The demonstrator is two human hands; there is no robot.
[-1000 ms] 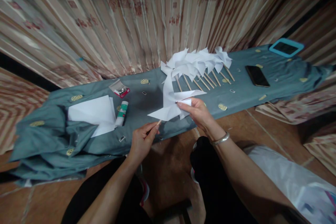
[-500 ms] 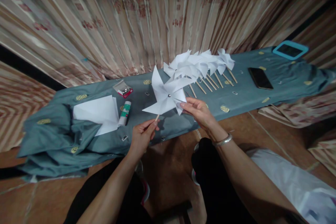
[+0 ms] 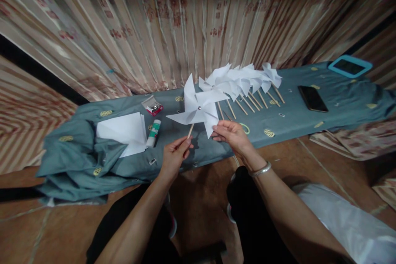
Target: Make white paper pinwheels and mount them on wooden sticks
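Observation:
A white paper pinwheel (image 3: 198, 107) with a silver pin at its centre is held up over the cloth-covered surface. My left hand (image 3: 175, 154) is closed on its thin wooden stick, just under the blades. The fingers of my right hand (image 3: 232, 136) pinch the tip of the lower right blade. Behind it, several finished-looking white pinwheels (image 3: 241, 82) lie overlapping in a row, their sticks pointing toward me. Partly hidden by my right hand is a pair of scissors with a light green handle (image 3: 245, 128).
At left lie a stack of white paper (image 3: 122, 134), a glue stick (image 3: 154, 133) and an open small box of pins (image 3: 152, 106). A black phone (image 3: 312, 98) and a blue-framed tablet (image 3: 350, 66) rest on the right of the grey-green cloth (image 3: 291, 128). A patterned curtain (image 3: 185, 29) hangs behind.
The pinwheel's blades have turned a little on the stick. My right hand has shifted down to a blade tip, uncovering the green scissors handle. The whole view has shifted slightly.

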